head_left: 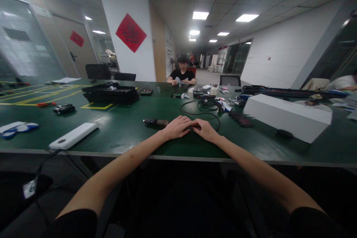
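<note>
My left hand [177,127] rests on the green table [122,130] with its fingers curled over the near end of a dark rod-shaped tool [156,122] that sticks out to the left. My right hand [205,129] lies right beside it, fingertips meeting the left hand's, fingers closed on something I cannot make out. A black cable [199,109] loops on the table just behind both hands.
A long white box [287,117] lies at the right. A white power bank [73,136] sits at the near left, black trays [111,93] farther back. Small parts and tools clutter the middle back. Another person [182,72] sits across the table; a sleeve shows at far right.
</note>
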{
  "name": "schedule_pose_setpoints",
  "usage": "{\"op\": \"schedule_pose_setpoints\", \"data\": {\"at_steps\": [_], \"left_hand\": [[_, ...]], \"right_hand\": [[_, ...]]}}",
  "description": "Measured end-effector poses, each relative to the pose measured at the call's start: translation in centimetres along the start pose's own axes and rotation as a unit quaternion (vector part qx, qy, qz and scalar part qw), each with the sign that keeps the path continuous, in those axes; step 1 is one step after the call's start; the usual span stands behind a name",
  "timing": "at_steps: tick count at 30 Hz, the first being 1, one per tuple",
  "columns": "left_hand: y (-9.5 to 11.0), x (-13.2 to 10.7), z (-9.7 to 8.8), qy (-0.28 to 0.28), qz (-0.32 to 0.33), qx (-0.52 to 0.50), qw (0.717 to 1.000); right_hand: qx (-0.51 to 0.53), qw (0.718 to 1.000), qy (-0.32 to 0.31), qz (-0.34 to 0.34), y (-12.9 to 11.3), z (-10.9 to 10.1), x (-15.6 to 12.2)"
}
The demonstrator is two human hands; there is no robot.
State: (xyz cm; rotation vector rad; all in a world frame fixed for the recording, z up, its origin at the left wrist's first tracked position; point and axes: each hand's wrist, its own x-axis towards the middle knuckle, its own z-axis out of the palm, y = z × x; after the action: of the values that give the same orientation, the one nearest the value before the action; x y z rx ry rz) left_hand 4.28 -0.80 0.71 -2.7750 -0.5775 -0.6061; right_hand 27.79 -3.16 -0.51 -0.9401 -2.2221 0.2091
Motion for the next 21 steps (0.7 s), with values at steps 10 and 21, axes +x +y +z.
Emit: {"op": "schedule_pose_setpoints", "data": {"at_steps": [10, 21], "left_hand": [[0.07, -0.03, -0.18, 0.001, 0.004, -0.006, 1.000], [0.17, -0.08, -0.40, -0.006, 0.001, 0.004, 1.000]], "right_hand": [[0.007, 1.000, -0.008, 0.003, -0.04, -0.06, 0.01], [0.009, 1.000, -0.013, 0.008, -0.08, -0.15, -0.02]]}}
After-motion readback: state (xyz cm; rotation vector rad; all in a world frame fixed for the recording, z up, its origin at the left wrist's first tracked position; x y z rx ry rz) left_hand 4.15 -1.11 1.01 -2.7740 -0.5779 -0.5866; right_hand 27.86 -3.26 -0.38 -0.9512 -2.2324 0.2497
